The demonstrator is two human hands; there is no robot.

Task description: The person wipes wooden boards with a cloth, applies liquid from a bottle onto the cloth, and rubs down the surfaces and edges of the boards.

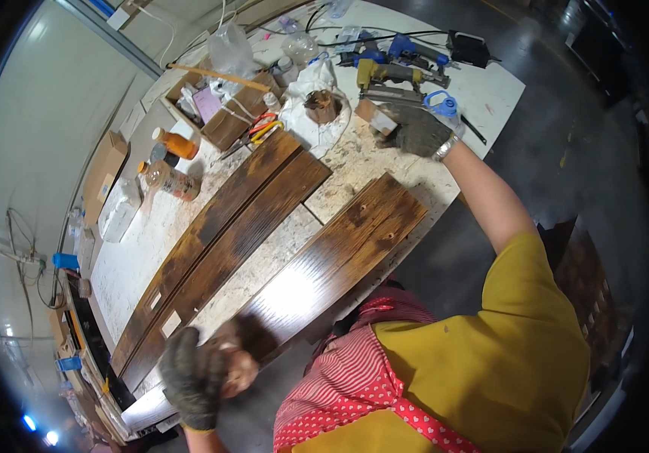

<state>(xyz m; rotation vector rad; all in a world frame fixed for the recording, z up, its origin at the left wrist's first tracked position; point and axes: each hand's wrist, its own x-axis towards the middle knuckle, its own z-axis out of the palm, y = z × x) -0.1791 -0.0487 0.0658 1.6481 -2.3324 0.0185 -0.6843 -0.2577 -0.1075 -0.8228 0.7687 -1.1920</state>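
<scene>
My left hand (192, 381), in a dark grey work glove, is closed at the near end of a brown-stained wooden board (324, 260). Beside its fingers is a crumpled, brownish wad (240, 370), slightly blurred, that looks like a stained rag. At the far right of the table, my right hand (421, 130), gloved too, grips a small brown block with a pale face (376, 118). Two more stained boards, a left one (211, 215) and one next to it (264, 226), lie side by side. A pale rectangular patch (171, 325) shows on one.
Nail guns (389, 75) lie at the far edge. A brown-stained cup (323, 107) stands on white plastic near scissors (264, 130). A cardboard box (234, 121) holds odds and ends. Bottles (173, 181) stand left of the boards. Dust marks the white tabletop (355, 155).
</scene>
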